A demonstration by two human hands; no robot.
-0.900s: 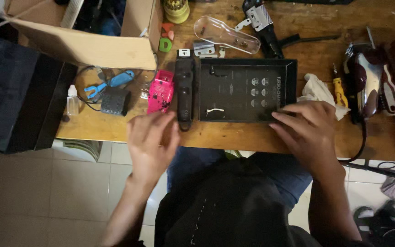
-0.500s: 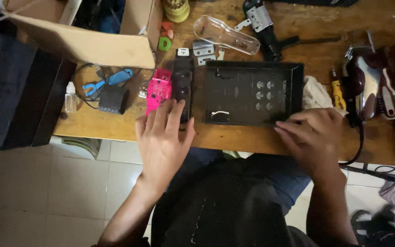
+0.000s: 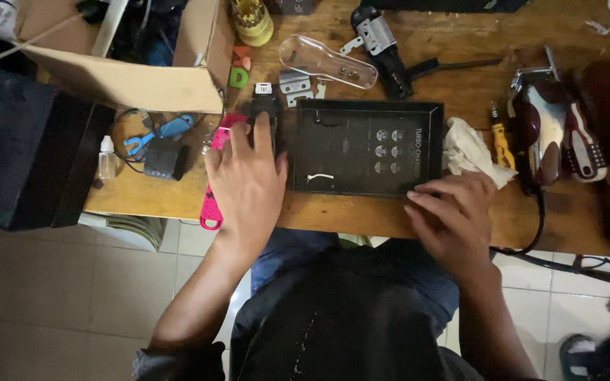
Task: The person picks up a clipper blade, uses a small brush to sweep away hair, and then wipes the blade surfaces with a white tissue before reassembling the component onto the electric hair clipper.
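so far, the work looks to be in its early part: the left hand [image 3: 245,176] lies palm down, fingers spread, over a black hair clipper body [image 3: 264,116] just left of centre in the frame, covering most of it, and whether the fingers actually close around it cannot be told. beside that hand, a pink comb-like guard [image 3: 211,204] pokes out toward the table's near edge. the right hand [image 3: 453,215] rests with fingers loosely curled on the lower right corner of a shallow black tray [image 3: 368,106], touching its rim and gripping nothing else. the tray, at centre frame, holds only a small white piece [image 3: 320,177] on its printed floor, so little seems to have been placed in it. around it on the wooden table [image 3: 460,77] parts lie loose: a clear plastic cover [image 3: 326,62] and a second black clipper [image 3: 383,46] in the upper middle, small metal blades [image 3: 294,83] just above the tray, a crumpled white cloth [image 3: 469,152] and a yellow screwdriver [image 3: 501,141] to its right, and a maroon clipper [image 3: 552,134] at the far right. judging by this, sorting or assembly is mostly undone.
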